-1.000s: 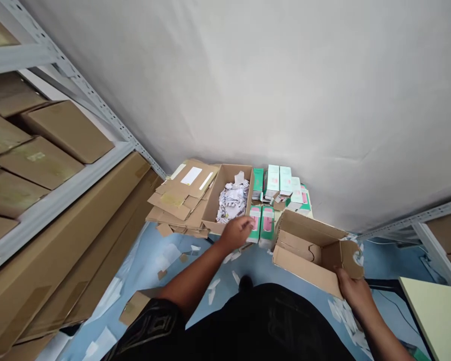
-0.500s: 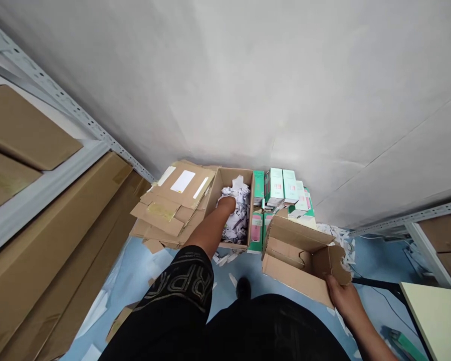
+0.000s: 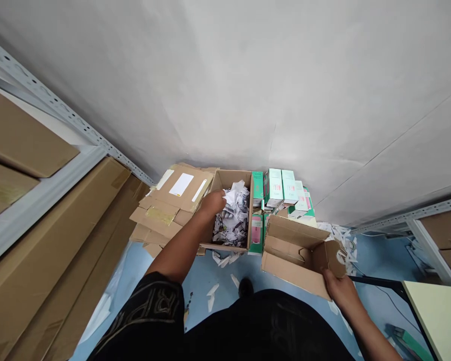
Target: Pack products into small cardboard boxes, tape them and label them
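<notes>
My left hand (image 3: 214, 201) is closed at the left rim of a tall open carton (image 3: 231, 176), with white paper scraps (image 3: 231, 198) at its fingers. More crumpled paper scraps (image 3: 231, 230) fill the carton below it. My right hand (image 3: 338, 287) grips the near right corner of a smaller open cardboard box (image 3: 293, 273), which is tilted so its bare brown inside shows. Between the two containers stand several green and white product boxes (image 3: 275, 186), some with pink panels.
Flattened cardboard (image 3: 165, 203) is stacked left of the carton. Shelving with long brown cartons (image 3: 56, 240) runs along the left. Paper bits (image 3: 212, 291) litter the blue floor. A pale tabletop (image 3: 439, 316) juts in at lower right, and a grey wall (image 3: 248, 90) rises behind.
My left hand has come up out of the paper toward the carton's left rim, with scraps at its fingers. My right hand still holds the smaller box in nearly the same place.
</notes>
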A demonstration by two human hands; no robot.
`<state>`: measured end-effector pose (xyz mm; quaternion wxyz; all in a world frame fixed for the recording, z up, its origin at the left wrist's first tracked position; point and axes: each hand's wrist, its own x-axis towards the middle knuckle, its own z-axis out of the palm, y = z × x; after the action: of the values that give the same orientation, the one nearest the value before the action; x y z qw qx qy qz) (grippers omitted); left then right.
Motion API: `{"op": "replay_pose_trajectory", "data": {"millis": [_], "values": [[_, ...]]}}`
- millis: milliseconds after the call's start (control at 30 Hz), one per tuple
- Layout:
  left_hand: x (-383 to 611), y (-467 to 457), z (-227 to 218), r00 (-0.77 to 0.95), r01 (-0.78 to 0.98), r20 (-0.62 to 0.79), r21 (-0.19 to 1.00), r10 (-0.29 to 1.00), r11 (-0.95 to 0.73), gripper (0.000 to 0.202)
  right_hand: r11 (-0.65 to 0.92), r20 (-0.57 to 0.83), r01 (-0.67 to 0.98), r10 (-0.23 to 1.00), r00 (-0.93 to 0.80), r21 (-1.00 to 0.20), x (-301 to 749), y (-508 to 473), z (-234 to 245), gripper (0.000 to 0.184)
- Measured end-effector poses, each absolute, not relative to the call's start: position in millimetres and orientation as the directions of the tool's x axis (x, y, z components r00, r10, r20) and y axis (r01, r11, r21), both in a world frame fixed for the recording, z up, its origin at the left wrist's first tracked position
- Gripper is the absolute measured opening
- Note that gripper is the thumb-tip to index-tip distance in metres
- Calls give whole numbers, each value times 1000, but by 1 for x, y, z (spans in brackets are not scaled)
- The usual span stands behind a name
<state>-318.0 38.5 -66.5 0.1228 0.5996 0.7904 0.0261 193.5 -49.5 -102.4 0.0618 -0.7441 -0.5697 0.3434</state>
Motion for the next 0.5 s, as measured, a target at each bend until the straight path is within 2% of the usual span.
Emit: {"op": "replay_pose_trajectory", "data": {"millis": [67,133,267,367,500], "values": [[-321,20,-49,-277,925,-45,257,960,279,32,-346,-446,802,888,113,-486,188,-46,-99,67],[-321,2,-37,-290,884,43,395,956,251,29,-329,-432,810,896,105,-485,182,-43,-94,65],[-313,-21,-29,-362,713,33,653,931,255,24,-327,-461,822,883,90,-466,172,-40,-85,62],[-306,-29,-28,-440,651,108,722,891,234,24,-335,-466,836,878,109,-435,166,-41,-81,61],[-292,-44,-10,-530,525,220,843,819,113,24,-328,-446,844,887,120,-424,158,-47,-77,60]]}}
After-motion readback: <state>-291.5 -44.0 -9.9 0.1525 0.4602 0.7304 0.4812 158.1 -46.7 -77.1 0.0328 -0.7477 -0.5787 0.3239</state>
